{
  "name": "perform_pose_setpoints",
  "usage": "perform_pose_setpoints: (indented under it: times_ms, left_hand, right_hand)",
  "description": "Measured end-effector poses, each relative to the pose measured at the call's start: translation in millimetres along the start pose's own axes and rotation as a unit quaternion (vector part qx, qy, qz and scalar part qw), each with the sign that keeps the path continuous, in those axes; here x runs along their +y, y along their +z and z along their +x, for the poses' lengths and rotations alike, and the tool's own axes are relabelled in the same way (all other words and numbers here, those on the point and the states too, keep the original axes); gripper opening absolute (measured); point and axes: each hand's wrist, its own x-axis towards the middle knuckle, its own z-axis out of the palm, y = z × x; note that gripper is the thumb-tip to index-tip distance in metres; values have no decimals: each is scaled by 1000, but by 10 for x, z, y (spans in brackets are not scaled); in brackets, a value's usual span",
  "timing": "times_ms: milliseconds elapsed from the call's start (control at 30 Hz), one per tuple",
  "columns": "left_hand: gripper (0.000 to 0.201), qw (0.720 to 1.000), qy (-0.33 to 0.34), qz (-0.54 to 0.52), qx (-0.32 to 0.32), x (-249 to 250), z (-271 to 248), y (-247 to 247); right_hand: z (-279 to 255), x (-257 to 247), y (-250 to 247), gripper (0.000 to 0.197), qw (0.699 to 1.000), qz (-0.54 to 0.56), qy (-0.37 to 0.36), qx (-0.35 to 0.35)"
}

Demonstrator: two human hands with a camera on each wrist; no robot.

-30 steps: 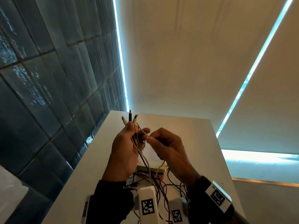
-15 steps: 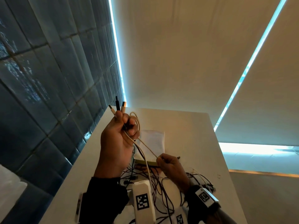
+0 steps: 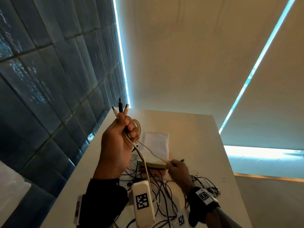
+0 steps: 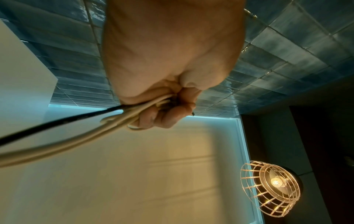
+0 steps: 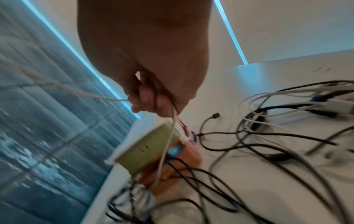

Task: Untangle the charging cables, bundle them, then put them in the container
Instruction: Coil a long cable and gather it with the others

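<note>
My left hand (image 3: pixel 125 129) is raised above the white table (image 3: pixel 194 129) and grips three cable ends: two beige plugs and a black plug (image 3: pixel 120 105) stick up from the fist. A beige loop (image 3: pixel 139 127) curls round its fingers. In the left wrist view that hand (image 4: pixel 162 112) clutches beige cables (image 4: pixel 118 121) and a black one. My right hand (image 3: pixel 174 164) is lower, pinching a thin beige cable (image 3: pixel 153 151) that runs taut up to the left hand. In the right wrist view the right hand (image 5: pixel 151 103) pinches the same cable (image 5: pixel 67 89). Black and white cables (image 3: pixel 162 191) lie tangled on the table.
A white-lidded, olive-sided box (image 3: pixel 156 145) stands on the table behind the tangle, seen close as box (image 5: pixel 145 145) in the right wrist view. A dark tiled wall (image 3: pixel 49 79) runs along the table's left edge. A wire-cage lamp (image 4: pixel 272 188) hangs overhead.
My left hand has lifted the plug ends higher. My right hand has slid down and to the right along the beige cable, drawing it taut and leaving a loop at the left fingers.
</note>
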Motion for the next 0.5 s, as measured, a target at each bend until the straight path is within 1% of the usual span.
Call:
perform_pose_setpoints:
  times_ms: [33,100,200,300,367,433,500]
  left_hand:
    - [37,1000,-6,4,7,2,10,-21]
    - [38,999,-19,15,20,-10,21,-46]
    - [35,997,-49,29,44,-66,15,-31]
    - [35,994,-62,47,73,-95,4,1]
    - [36,993,-60,73,76,-84,-3,23]
    - [36,993,-58,74,68,-68,-10,43]
    - [37,996,-65,43,43,-47,-12,49]
  right_hand:
    - [-3,-130,-24,22,1000,23,-7,19]
    - [-48,-460,-73,17,994,96,-36,30]
    - [-211,-1001,-129,14,978,170,-122,11]
    - [-405,-1414,-127,14,958,177,-226,-20]
    - [-514,-1581,-109,14,942,177,-283,-38]
    - [-592,-1653,-89,16,929,171,-320,-68]
    - [-633,-1651,-65,15,924,161,-332,-101]
